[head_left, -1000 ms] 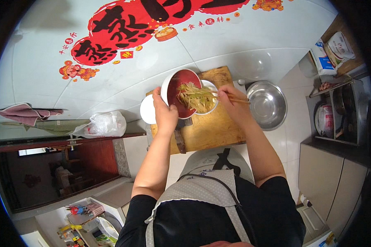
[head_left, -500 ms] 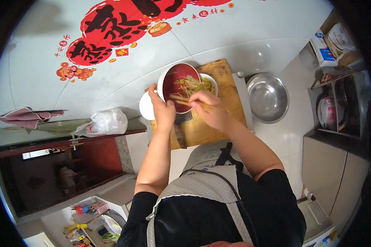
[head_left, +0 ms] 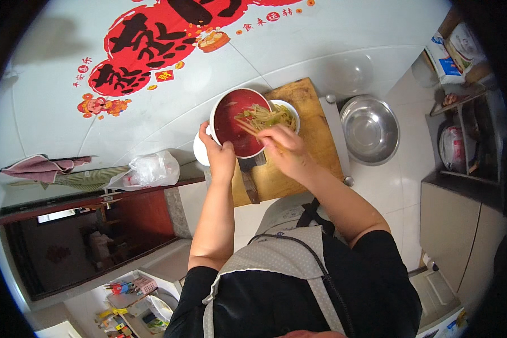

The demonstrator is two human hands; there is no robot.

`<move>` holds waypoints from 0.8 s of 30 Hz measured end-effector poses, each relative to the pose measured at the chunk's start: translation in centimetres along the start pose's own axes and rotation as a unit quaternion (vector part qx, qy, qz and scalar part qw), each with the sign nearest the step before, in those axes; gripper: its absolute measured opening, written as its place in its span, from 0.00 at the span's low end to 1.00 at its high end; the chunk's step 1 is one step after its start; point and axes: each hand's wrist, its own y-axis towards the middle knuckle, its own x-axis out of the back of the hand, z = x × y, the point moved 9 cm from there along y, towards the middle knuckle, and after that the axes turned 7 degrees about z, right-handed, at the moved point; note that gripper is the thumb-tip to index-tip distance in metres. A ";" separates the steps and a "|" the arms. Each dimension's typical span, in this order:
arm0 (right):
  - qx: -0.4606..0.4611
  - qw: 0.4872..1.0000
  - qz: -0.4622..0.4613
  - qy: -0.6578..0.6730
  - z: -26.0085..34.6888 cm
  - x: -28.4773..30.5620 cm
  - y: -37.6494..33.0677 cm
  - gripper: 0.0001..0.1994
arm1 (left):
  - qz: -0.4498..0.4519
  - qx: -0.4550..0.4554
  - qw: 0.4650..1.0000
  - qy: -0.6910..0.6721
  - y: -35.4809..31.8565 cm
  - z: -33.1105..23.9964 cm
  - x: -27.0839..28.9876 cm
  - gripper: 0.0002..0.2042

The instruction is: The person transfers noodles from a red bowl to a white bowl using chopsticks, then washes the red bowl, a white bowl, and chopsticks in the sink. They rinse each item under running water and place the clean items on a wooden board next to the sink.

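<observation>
We tip a red bowl over a white bowl at the centre of the frame.

Nearest us, our apron (head_left: 276, 265) fills the lower middle. Above it, our left hand (head_left: 221, 159) grips the near rim of the red bowl (head_left: 238, 123), fingers curled round its edge, holding it tilted. Our right hand (head_left: 286, 149) is closed on chopsticks (head_left: 249, 129) that reach into the red bowl. Just right of it, touching, sits the white bowl (head_left: 276, 115) of shredded vegetables, on the board (head_left: 307, 141). A knife (head_left: 249, 180) lies on the board below the bowls. Further right stands a steel basin (head_left: 370, 128); at left, a plastic bag (head_left: 146, 169).
</observation>
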 end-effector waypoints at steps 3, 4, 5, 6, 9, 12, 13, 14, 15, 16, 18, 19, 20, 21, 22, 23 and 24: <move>0.060 0.996 0.017 0.061 1.9 -2.3 0.9 0.05 | 0.005 0.006 1.000 0.002 -0.4 -0.1 -0.2 0.36; 0.036 0.998 -0.005 0.043 0.2 -2.2 0.8 0.06 | 0.007 0.003 1.000 0.001 -0.2 -0.3 -0.3 0.36; 0.011 0.999 -0.027 0.025 -1.8 -1.6 0.7 0.06 | 0.009 0.015 1.000 -0.018 0.1 0.4 -0.5 0.36; -0.012 0.999 -0.044 0.010 -2.3 -0.8 0.9 0.06 | 0.005 0.014 1.000 -0.019 0.1 0.8 -0.3 0.36; 0.014 0.999 -0.047 0.004 -0.4 -0.3 1.8 0.06 | 0.004 0.008 1.000 -0.022 0.0 1.3 0.0 0.35; 0.037 0.998 -0.048 0.008 0.5 -1.1 2.6 0.05 | 0.014 0.002 1.000 -0.013 0.0 1.1 -0.2 0.35; 0.007 0.998 -0.050 -0.024 -1.3 -1.4 2.4 0.05 | 0.010 0.001 1.000 -0.004 0.0 0.9 -0.2 0.35; -0.023 0.997 -0.053 -0.056 -2.9 -1.4 2.0 0.05 | 0.005 -0.001 1.000 0.006 0.2 0.7 -0.2 0.35; -0.055 0.996 -0.040 -0.055 -3.3 -0.9 1.7 0.07 | 0.006 0.014 1.000 -0.009 0.1 1.1 0.0 0.35; -0.040 0.998 -0.040 -0.041 -2.8 -1.0 1.7 0.07 | 0.005 0.009 1.000 -0.016 0.0 1.1 0.2 0.35; -0.013 0.999 -0.038 -0.012 -0.8 -0.8 1.7 0.06 | 0.004 0.002 0.999 -0.033 -0.1 0.9 0.5 0.35; 0.032 0.998 -0.013 0.049 1.8 -0.9 2.3 0.06 | 0.008 -0.001 1.000 -0.026 -0.2 1.1 0.4 0.34; 0.061 0.994 0.009 0.086 2.9 -1.5 2.5 0.06 | 0.012 -0.003 1.000 -0.019 -0.2 1.2 0.2 0.34; 0.050 0.995 0.001 0.083 2.2 -1.6 2.5 0.07 | 0.017 -0.011 1.000 -0.010 0.1 0.9 0.0 0.34; 0.039 0.996 -0.008 0.079 0.9 -1.9 2.4 0.07 | 0.018 -0.011 1.000 -0.013 0.2 0.8 -0.1 0.34; 0.018 0.999 -0.019 0.042 -0.7 -1.6 2.1 0.07 | 0.015 0.003 1.000 -0.006 0.2 0.8 -0.2 0.34; -0.003 1.000 -0.025 0.006 -1.3 -1.0 2.1 0.07 | 0.009 0.019 1.000 -0.001 -0.1 0.6 0.0 0.34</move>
